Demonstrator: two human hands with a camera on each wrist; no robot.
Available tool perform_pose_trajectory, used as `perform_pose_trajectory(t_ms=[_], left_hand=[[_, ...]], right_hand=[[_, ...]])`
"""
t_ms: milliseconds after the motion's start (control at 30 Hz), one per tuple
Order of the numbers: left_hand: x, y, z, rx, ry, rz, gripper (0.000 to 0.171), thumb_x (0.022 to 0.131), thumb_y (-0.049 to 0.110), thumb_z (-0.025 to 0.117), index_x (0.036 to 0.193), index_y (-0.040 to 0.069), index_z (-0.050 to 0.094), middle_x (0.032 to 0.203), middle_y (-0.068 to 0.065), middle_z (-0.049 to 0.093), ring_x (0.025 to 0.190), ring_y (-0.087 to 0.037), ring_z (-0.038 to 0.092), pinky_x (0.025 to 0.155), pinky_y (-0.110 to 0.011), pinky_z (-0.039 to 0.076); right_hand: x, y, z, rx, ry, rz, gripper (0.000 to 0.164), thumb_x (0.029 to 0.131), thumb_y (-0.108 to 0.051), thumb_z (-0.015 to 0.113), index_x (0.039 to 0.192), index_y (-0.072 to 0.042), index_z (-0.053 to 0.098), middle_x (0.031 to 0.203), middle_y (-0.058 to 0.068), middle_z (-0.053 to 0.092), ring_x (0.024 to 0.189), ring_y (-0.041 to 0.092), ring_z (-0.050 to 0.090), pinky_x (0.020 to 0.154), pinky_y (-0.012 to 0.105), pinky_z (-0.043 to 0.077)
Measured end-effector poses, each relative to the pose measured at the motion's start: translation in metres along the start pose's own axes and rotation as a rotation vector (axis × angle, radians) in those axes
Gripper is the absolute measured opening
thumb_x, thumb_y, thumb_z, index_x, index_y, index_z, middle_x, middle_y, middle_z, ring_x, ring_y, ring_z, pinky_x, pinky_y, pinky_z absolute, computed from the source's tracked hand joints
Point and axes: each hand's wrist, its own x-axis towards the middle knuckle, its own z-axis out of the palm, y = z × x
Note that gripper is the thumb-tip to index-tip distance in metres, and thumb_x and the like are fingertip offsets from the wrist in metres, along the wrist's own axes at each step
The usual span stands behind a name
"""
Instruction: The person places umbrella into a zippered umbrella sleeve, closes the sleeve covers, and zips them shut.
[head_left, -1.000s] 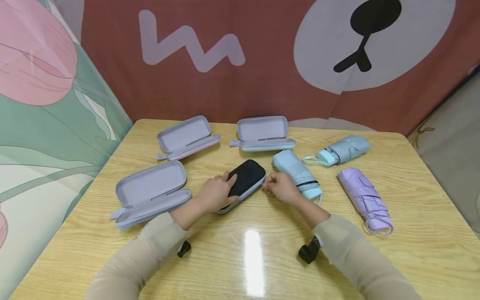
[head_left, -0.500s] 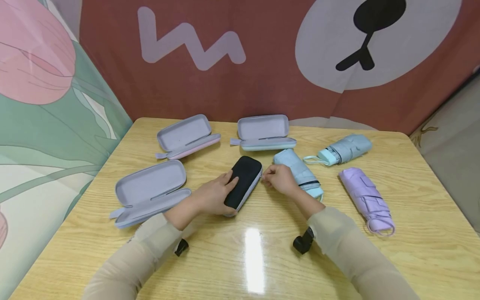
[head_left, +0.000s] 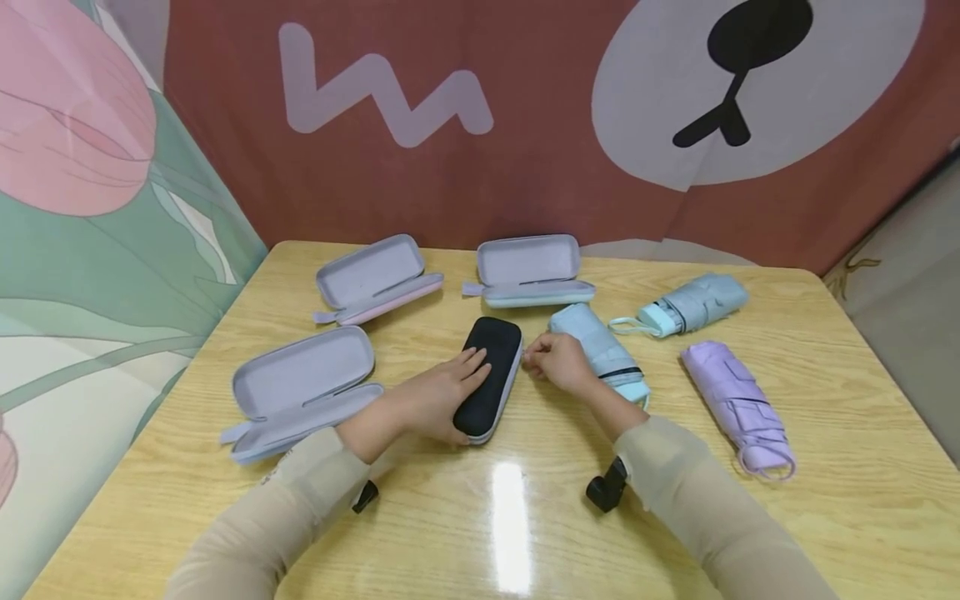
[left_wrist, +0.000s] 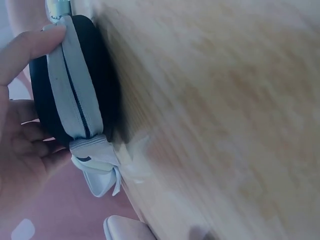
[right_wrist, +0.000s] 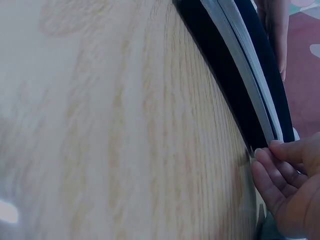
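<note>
A black zip case (head_left: 497,337) with a light grey zipper band lies mid-table, its lid down. My left hand (head_left: 435,396) holds it from the left: fingers lie over the top, and in the left wrist view the thumb (left_wrist: 42,44) presses the zipper band at one end. At the far right corner my right hand (head_left: 564,364) pinches the zipper pull, which the fingertips mostly cover. In the right wrist view the zipper band (right_wrist: 242,55) runs to those fingers. A light blue folded umbrella (head_left: 585,329) lies just behind the right hand.
Three open cases with grey insides, one blue (head_left: 303,375), one pink (head_left: 375,279) and one mint (head_left: 528,262), stand left and at the back. To the right lie another light blue folded umbrella (head_left: 701,302) and a purple one (head_left: 731,400). Patterned cloth (head_left: 525,192) hangs behind the table.
The black case has turned from slanting to more upright in the head view, its near end swinging right and toward me. My left hand moved with it; the right hand stays at its far corner.
</note>
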Motion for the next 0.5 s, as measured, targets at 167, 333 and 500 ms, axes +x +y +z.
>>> perform_pose_trajectory(t_ms=[167, 333, 500], left_hand=[[0.0, -0.002, 0.001, -0.002, 0.026, 0.019, 0.093, 0.066, 0.041, 0.07, 0.133, -0.005, 0.025, 0.138, -0.023, 0.014, 0.127, -0.033, 0.011, 0.099, -0.035, 0.023], [0.0, -0.004, 0.003, 0.011, 0.053, 0.039, 0.093, 0.065, 0.042, 0.07, 0.132, -0.006, 0.028, 0.137, -0.025, 0.018, 0.126, -0.034, 0.015, 0.098, -0.036, 0.024], [0.001, -0.004, 0.005, 0.008, 0.059, 0.042, 0.093, 0.065, 0.043, 0.071, 0.132, -0.005, 0.028, 0.137, -0.025, 0.018, 0.126, -0.034, 0.015, 0.098, -0.036, 0.024]], right_hand=[[-0.002, 0.0, 0.001, 0.001, -0.008, -0.034, 0.01, 0.08, 0.007, 0.051, 0.075, 0.011, 0.059, 0.076, 0.015, 0.06, 0.057, 0.015, 0.055, 0.054, 0.028, 0.05], [-0.007, 0.0, 0.001, -0.014, -0.043, -0.048, 0.01, 0.081, 0.008, 0.051, 0.075, 0.011, 0.058, 0.075, 0.015, 0.06, 0.058, 0.016, 0.056, 0.054, 0.028, 0.05], [-0.013, 0.001, 0.002, -0.013, -0.059, -0.05, 0.01, 0.081, 0.008, 0.051, 0.075, 0.011, 0.058, 0.075, 0.016, 0.06, 0.058, 0.016, 0.056, 0.054, 0.029, 0.05]])
